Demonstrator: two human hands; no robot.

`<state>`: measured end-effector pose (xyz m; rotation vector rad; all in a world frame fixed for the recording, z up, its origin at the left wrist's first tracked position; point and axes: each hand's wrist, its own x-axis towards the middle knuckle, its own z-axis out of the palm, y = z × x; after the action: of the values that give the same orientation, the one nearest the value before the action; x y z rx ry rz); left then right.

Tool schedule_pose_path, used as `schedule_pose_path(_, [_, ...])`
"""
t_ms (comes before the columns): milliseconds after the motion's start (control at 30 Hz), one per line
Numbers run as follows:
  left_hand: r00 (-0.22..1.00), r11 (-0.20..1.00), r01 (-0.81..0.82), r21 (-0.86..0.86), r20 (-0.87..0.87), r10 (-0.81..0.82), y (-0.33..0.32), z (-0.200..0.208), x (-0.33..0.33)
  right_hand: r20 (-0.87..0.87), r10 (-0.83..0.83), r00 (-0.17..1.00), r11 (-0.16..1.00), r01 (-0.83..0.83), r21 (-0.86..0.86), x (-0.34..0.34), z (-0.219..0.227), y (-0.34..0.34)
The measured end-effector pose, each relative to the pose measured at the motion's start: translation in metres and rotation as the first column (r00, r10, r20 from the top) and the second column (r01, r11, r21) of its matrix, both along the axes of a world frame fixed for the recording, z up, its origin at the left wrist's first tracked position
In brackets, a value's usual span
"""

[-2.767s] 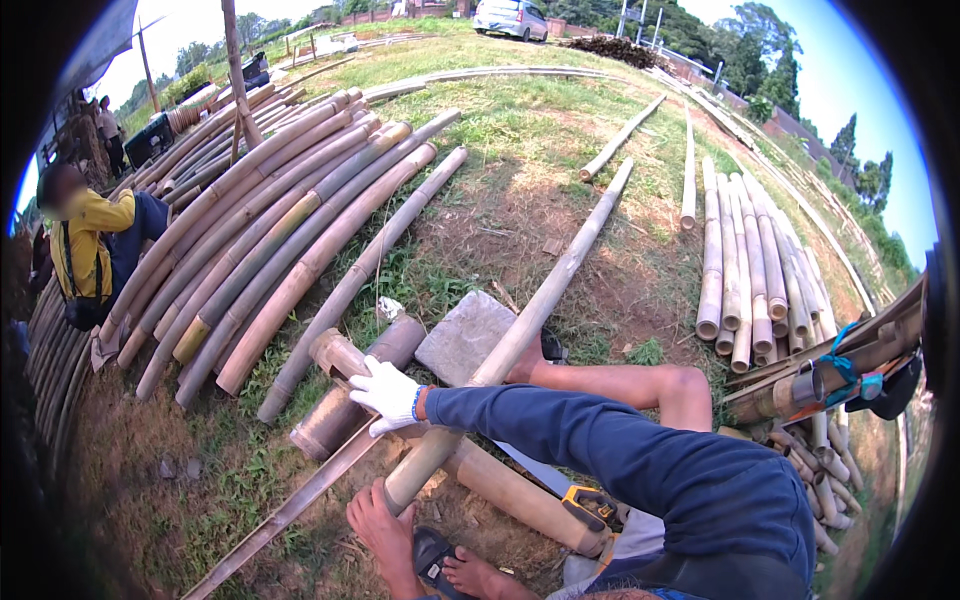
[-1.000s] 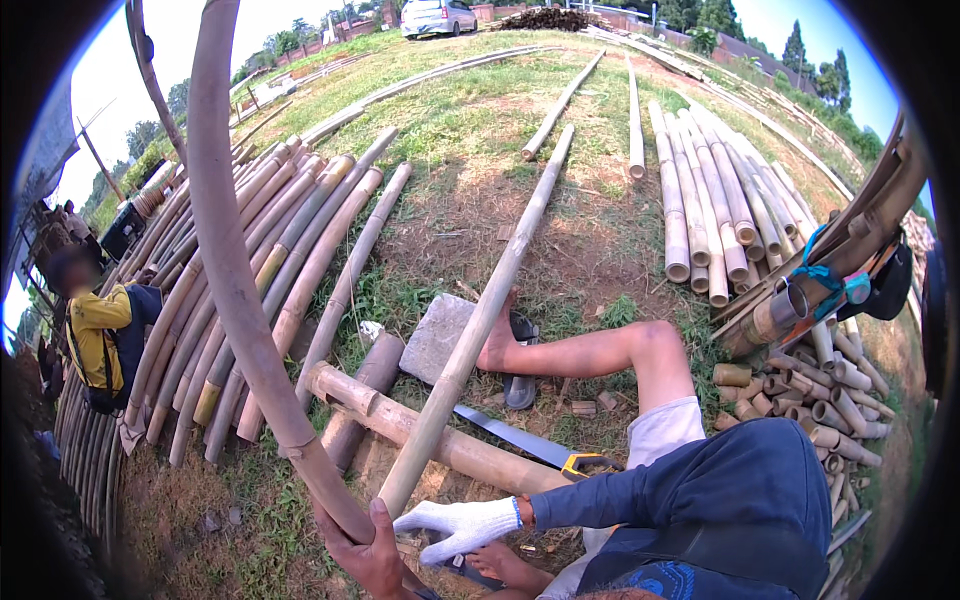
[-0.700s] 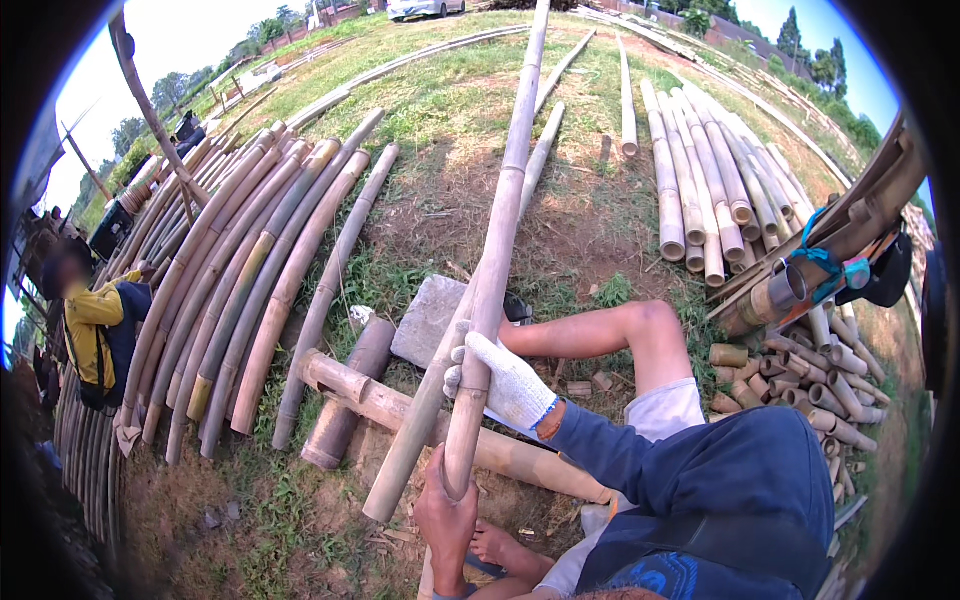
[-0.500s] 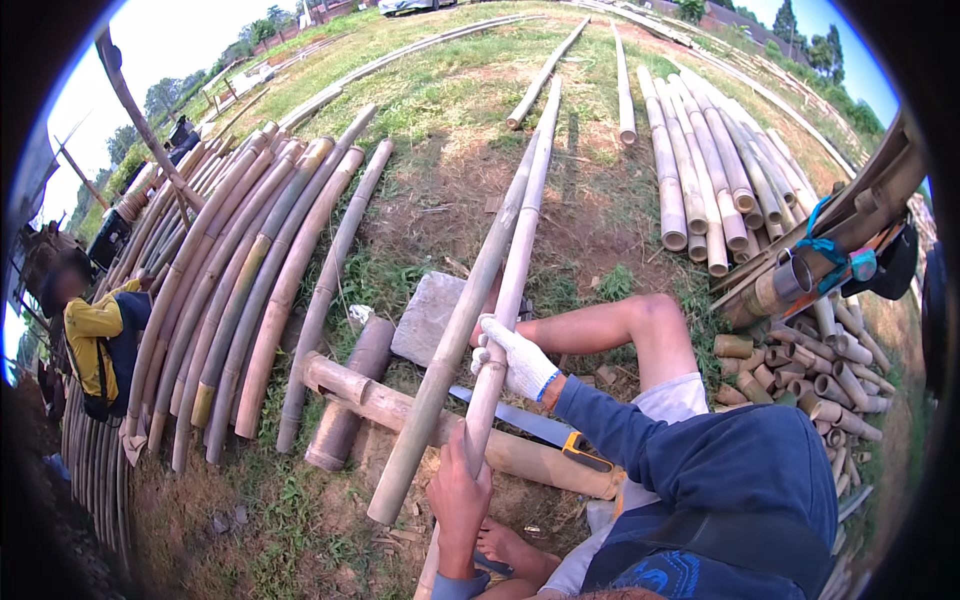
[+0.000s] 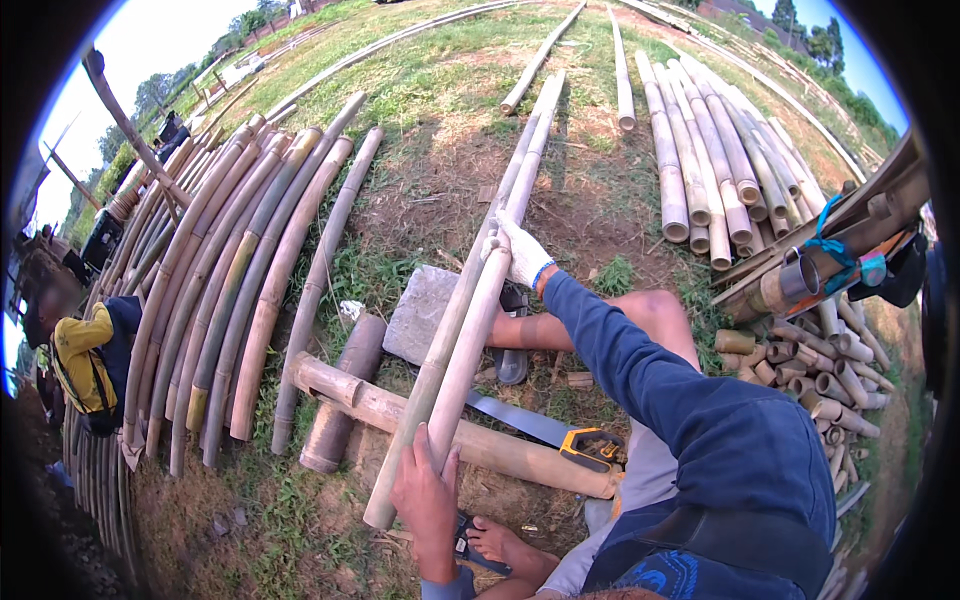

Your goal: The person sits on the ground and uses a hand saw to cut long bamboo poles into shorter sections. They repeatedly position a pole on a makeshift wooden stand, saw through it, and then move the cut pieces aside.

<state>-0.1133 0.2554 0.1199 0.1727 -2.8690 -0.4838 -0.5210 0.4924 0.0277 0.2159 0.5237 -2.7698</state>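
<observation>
Two long bamboo poles lie side by side and slant away from me: a greenish left pole and a paler right pole. My bare left hand is closed round the near end of the paler one, beside the other's lower part. Farther up, my right hand, in a white glove, grips with its fingers over the poles. Both poles cross above a thick bamboo log on the ground. A handsaw with a yellow and black handle rests against that log, its blade pointing left.
A grey stone block sits left of the poles, near a short dark log. Long bamboo poles are stacked at left, where a person in yellow is. More poles and cut bamboo pieces lie at right.
The paler pole has slid away from me; its near end, earlier running past my left hand to the lower edge, is now at that hand. My right hand has moved farther up the poles.
</observation>
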Motion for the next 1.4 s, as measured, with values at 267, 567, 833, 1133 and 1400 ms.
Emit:
schedule_pose_path(267, [0.998,0.999,0.035,-0.018,-0.048,-0.036,-0.003,-0.012,-0.035,0.036,-0.026,0.999,0.998,0.024,0.063,-0.040,0.003,-0.006])
schedule_pose_path(567, [0.997,0.994,-0.007,0.107,-0.082,0.015,-0.035,-0.043,-0.016,-0.017,0.130,0.991,0.826,-0.099,0.555,0.003,-0.041,-0.020])
schedule_pose_path(833, [0.982,0.998,-0.057,0.028,-0.180,0.061,-0.072,-0.104,-0.022,0.194,0.328,0.924,0.794,-0.381,0.474,0.123,-0.092,-0.066])
schedule_pose_path(1133, [0.987,0.953,-0.054,0.299,-0.126,0.096,-0.120,-0.129,-0.036,0.162,0.340,0.926,0.900,-0.370,0.229,0.065,-0.078,-0.119])
schedule_pose_path(1400, [0.999,0.930,0.001,0.367,0.041,-0.018,-0.165,-0.118,-0.047,0.098,0.363,0.927,0.808,-0.365,0.463,0.049,-0.075,-0.136])
